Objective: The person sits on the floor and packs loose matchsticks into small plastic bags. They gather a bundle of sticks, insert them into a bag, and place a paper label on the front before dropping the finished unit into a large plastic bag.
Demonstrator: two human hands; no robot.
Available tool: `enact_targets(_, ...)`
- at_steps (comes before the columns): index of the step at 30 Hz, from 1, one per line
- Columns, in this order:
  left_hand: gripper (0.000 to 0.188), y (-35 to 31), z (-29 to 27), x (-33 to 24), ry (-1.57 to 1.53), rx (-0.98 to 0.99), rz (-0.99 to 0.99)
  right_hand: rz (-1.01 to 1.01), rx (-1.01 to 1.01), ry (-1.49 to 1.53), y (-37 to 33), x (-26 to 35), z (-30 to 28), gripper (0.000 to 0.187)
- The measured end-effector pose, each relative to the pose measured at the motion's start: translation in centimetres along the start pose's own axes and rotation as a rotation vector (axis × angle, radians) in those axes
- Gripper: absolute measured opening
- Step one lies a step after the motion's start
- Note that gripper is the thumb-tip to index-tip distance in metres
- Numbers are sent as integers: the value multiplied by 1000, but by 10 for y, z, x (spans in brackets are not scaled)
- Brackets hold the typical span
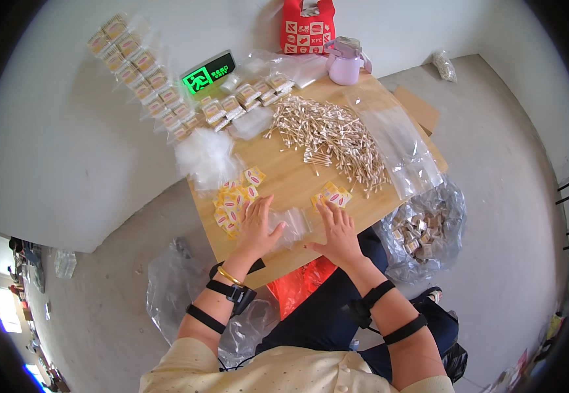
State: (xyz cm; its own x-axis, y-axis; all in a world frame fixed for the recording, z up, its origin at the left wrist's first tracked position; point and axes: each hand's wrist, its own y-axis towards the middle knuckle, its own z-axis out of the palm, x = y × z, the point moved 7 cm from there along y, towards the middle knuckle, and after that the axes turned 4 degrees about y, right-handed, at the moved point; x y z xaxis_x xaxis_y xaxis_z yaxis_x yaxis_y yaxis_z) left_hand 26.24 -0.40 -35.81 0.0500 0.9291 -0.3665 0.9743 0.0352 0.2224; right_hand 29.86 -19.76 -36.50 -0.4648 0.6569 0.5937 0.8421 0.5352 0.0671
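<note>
Both of my hands rest low over the near part of the wooden table (284,154). My left hand (256,227) is open, fingers spread, at the edge of a pile of yellow and white printed cards (233,204). My right hand (338,234) is also open, its fingertips at a smaller group of yellow cards (332,194). Between the hands lies a small clear plastic bag (292,226), close to my left thumb. Beyond them, a large heap of cotton swabs (330,131) spreads over the table, with a small row of swabs (317,157) at its near side.
Clear bags (209,157) pile at the left edge, near packed swab bundles (232,105) and a green exit sign (207,72). A lilac jug (344,62) and red bag (308,29) stand at the back. Right of the table, a large plastic sack (445,203) holds small packs.
</note>
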Motion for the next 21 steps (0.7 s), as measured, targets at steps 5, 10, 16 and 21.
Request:
enact_targets(5, 69, 5, -12, -1, 8, 20, 26, 102, -112, 68, -17, -38, -24, 75)
enact_targets(10, 50, 19, -28, -57, -304, 87, 59, 300, -347, 234, -62, -124, -64, 40)
enact_targets(16, 28, 76, -16, -229, -800, 277, 249, 878, -529, 635, -208, -296, -84, 26)
enact_targets(21, 28, 106, 50, -355, -928, 554, 380, 1234, -584, 884, -292, -362, -92, 28)
